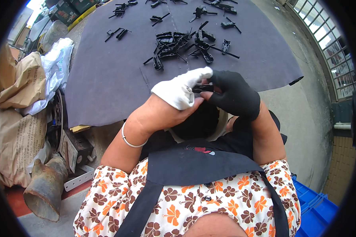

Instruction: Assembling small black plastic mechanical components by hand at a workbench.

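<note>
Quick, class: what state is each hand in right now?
Left hand: closed, holding one side of a small black part.
Right hand: closed, holding the other side of the same part.

Soft, bright daylight falls all around me. It shines most on my left hand in its white cloth glove point(178, 89), where the folds look almost washed out, and on the crinkly white plastic bag point(59, 59). My right hand in its black glove point(235, 94) looks very dark. So does the small black plastic piece point(203, 88) in my fingers; its little bits are hard to see. White glare shows behind the metal window bars point(324, 35), which bend near the round black rim.
</note>
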Tool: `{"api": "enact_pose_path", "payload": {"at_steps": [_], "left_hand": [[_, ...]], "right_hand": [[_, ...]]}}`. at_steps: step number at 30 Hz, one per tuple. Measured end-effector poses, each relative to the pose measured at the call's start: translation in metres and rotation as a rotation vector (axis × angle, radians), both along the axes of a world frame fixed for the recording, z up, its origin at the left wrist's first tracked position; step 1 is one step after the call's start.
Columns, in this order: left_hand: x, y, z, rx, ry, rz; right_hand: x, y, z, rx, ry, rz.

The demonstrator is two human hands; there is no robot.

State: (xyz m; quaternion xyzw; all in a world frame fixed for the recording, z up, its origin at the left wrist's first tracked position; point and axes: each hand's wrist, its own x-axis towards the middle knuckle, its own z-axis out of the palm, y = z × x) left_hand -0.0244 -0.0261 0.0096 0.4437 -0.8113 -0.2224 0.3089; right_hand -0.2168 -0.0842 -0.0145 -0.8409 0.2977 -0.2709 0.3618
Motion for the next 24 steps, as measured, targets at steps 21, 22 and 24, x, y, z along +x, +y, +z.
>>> {"api": "enact_pose_path", "payload": {"at_steps": [21,22,24], "left_hand": [[0.003,0.003,-0.018,0.791,0.902,0.018],[0.002,0.004,-0.02,0.76,0.862,0.028],[-0.002,0.006,-0.02,0.728,0.824,0.039]], "right_hand": [[0.019,0.028,-0.003,-0.104,-0.334,-0.067],[0.019,0.027,-0.003,-0.104,-0.334,-0.068],[0.017,0.026,-0.004,-0.049,-0.349,0.009]]}}
